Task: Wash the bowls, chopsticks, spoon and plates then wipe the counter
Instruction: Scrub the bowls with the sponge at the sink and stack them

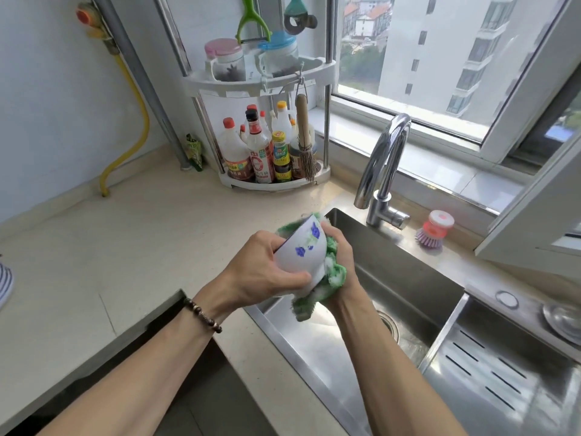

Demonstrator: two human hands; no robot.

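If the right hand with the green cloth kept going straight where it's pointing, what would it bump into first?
The right hand points up and left, and its green cloth already presses the bowl. So it would meet the bowl, then probably the left hand holding it.

Over the left end of the steel sink (405, 269), the left hand (264, 272) gripped a white bowl (301, 250) with blue flowers, tilted on its side, while the right hand (341, 262) pressed a soapy green cloth (333, 275) against it, the faucet (382, 171) standing just behind.

Daylit window (440, 58) — pale wall (47, 105), beige counter (125, 247), steel sink (408, 278).
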